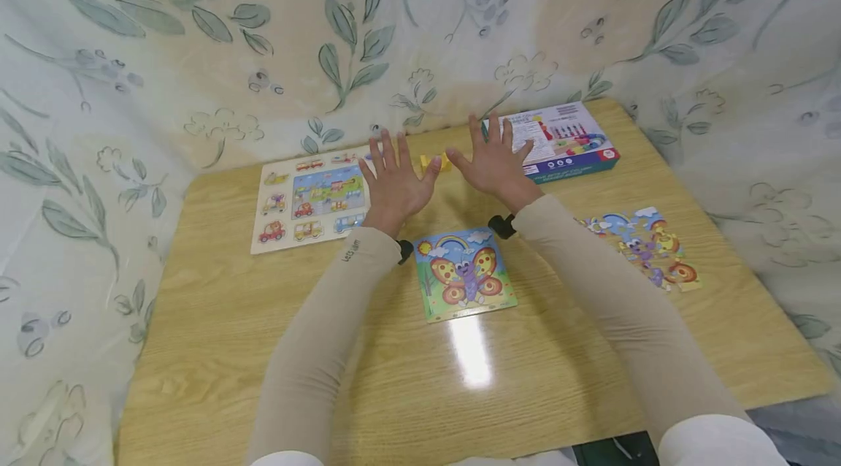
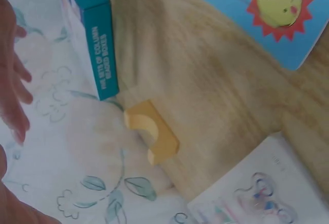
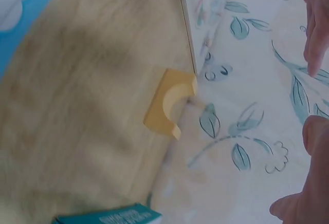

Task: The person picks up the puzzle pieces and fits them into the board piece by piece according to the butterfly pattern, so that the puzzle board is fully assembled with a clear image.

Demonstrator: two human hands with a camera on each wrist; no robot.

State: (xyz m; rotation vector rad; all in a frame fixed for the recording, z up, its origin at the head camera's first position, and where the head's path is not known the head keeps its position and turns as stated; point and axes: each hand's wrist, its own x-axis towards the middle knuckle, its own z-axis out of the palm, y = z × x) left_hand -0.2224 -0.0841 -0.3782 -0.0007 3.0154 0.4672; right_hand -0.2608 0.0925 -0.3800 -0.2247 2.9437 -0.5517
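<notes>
Both hands are held up over the far part of the table, fingers straight and spread, gripping nothing. The left hand (image 1: 398, 187) overlaps the right side of a wooden vehicle puzzle board (image 1: 276, 212) in the head view. My right hand (image 1: 494, 165) appears in front of a boxed set (image 1: 571, 141) with a blue and teal edge. Between the hands, by the wall, lies a yellow arch-shaped block (image 1: 436, 162), also visible in the left wrist view (image 2: 159, 136) and right wrist view (image 3: 167, 103). Below the hands a square butterfly picture board (image 1: 465, 277) lies flat.
Right of the right forearm lies a butterfly picture in jigsaw pieces (image 1: 647, 250), partly hidden by the sleeve. A leaf-patterned cloth (image 1: 434, 42) hangs along the back and sides of the wooden table (image 1: 217, 334). Something dark green (image 1: 617, 449) shows at the front edge.
</notes>
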